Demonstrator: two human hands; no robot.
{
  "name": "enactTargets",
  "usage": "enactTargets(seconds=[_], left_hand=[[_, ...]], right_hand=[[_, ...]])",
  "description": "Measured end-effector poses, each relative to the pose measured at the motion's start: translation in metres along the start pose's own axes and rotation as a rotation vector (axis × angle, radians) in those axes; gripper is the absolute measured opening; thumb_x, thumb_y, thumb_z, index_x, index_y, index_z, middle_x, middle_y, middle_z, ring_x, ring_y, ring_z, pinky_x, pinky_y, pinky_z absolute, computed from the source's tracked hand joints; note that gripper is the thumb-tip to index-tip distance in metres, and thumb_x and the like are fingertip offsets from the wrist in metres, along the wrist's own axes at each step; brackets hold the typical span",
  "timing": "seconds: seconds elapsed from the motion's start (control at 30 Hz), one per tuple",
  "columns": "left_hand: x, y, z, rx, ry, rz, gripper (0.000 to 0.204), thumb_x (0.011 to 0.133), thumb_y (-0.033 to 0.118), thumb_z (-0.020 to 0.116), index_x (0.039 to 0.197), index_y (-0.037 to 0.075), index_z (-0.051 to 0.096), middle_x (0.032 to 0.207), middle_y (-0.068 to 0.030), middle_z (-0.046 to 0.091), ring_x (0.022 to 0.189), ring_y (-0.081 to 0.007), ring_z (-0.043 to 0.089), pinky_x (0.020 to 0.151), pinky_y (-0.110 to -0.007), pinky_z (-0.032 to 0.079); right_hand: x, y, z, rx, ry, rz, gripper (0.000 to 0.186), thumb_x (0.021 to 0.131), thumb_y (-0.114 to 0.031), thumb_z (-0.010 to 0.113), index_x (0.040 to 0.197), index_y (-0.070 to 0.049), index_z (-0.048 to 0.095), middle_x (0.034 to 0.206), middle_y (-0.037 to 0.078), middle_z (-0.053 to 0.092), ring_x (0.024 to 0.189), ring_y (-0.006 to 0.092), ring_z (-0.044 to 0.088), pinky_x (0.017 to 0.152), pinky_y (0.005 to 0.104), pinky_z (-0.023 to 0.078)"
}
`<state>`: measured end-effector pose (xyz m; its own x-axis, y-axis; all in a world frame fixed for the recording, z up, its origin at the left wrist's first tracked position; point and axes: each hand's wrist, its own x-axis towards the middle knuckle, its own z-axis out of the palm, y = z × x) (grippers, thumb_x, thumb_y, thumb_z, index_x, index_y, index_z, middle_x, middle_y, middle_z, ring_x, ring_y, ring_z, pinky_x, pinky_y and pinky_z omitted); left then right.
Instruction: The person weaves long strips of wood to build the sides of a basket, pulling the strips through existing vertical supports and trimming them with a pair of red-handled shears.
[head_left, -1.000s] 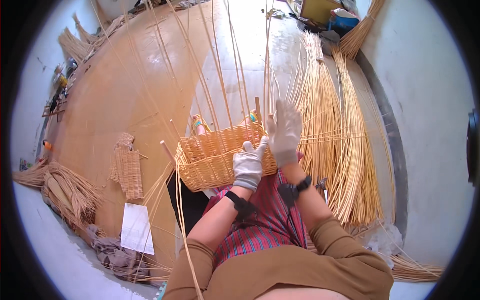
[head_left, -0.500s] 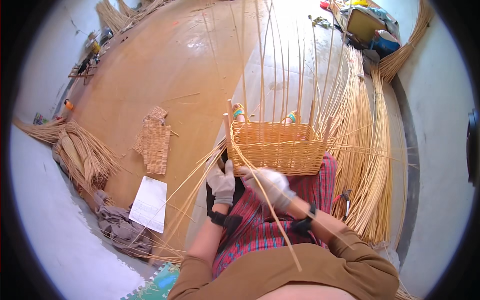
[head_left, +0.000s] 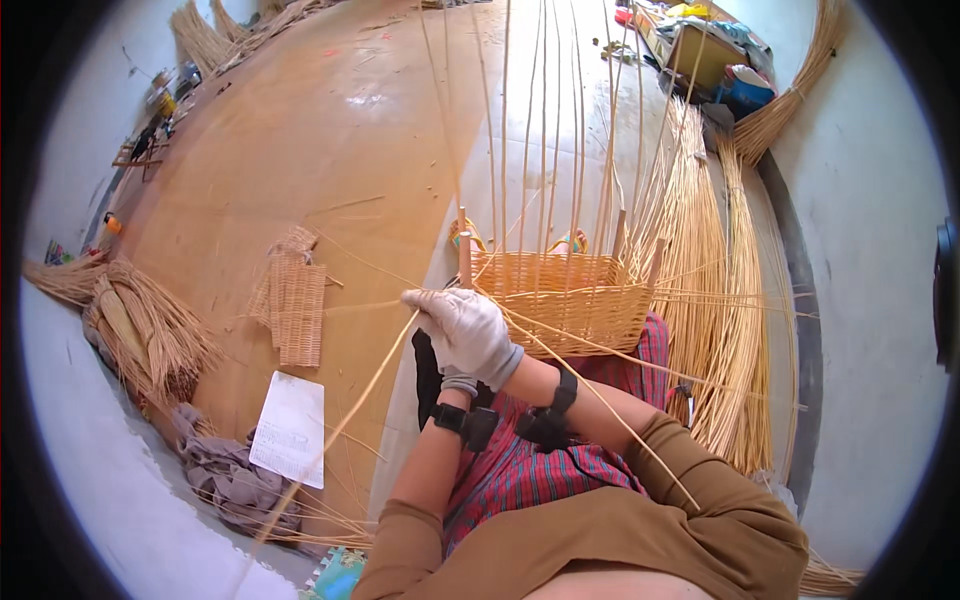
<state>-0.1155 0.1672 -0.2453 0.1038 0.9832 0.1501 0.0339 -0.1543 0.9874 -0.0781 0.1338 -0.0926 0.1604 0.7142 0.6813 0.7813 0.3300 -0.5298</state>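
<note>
A rectangular wicker basket rests on my lap, with long upright rods rising from it and thick wooden stakes at its corners. At its left corner my gloved right hand is crossed over my left, its thumb and fingers pinched on a wicker rod that slants down to the left. My left hand lies beneath, also gloved; little but its cuff shows and its fingers are hidden. Other loose rods trail from this corner to the right, across my right forearm.
Long bundles of wicker lie along the right wall. To the left are a flat woven panel, a white sheet, a grey cloth and another wicker bundle. A loaded box stands at the far right.
My right hand has moved left and up, from the basket's front to its left corner, covering my left hand. The pinched rod now points left; other rods have swung right.
</note>
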Motion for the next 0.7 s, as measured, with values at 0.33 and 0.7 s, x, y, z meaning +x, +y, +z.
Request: enactTargets(seconds=[0.33, 0.7], left_hand=[[0.02, 0.035, -0.033, -0.4, -0.468, -0.253, 0.034, 0.096, 0.012, 0.072, 0.126, 0.001, 0.063, 0.112, -0.0122, 0.073, 0.096, -0.0226, 0.071, 0.083, -0.038, 0.06], [0.055, 0.044, -0.054, -0.091, -0.725, -0.239, 0.069, 0.085, 0.01, 0.085, 0.146, 0.007, 0.051, 0.131, -0.0072, 0.063, 0.113, -0.0213, 0.064, 0.098, -0.037, 0.054]], right_hand=[[-0.038, 0.01, -0.075, 0.044, -0.238, -0.055, 0.015, 0.087, -0.017, 0.067, 0.102, -0.013, 0.068, 0.101, 0.01, 0.069, 0.096, 0.0315, 0.07, 0.084, 0.0423, 0.058], [-0.082, 0.018, -0.089, 0.186, -0.263, -0.036, 0.025, 0.09, -0.02, 0.075, 0.111, -0.009, 0.068, 0.117, 0.014, 0.072, 0.107, 0.0334, 0.072, 0.084, 0.0411, 0.06]])
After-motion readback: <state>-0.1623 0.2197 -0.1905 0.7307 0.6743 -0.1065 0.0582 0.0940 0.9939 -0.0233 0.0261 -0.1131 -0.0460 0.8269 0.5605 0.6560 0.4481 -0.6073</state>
